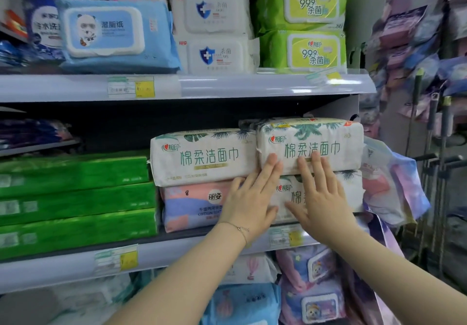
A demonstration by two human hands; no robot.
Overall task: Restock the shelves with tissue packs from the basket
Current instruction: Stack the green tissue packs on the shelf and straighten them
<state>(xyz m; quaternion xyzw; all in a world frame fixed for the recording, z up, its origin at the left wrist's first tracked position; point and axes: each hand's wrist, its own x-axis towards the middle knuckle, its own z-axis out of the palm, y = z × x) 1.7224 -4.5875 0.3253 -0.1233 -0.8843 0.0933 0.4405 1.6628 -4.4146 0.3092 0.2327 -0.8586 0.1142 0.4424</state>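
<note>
On the middle shelf (177, 254) two white tissue packs with green lettering are stacked at the right: an upper pack (313, 137) on a lower pack (351, 193). A third like pack (202, 155) lies to their left on a pink and blue pack (192, 206). My left hand (252, 198) lies flat, fingers apart, against the stack's left edge. My right hand (321, 195) presses flat on the front of both stacked packs. Neither hand grips anything. No basket is in view.
Green packs (75, 203) are stacked at the left of the middle shelf. The upper shelf (227, 84) holds blue, white and green wet-wipe packs. Purple and blue packs (310, 286) fill the lower shelf. Soft pastel packs (394, 180) and a metal rack (439, 163) crowd the right.
</note>
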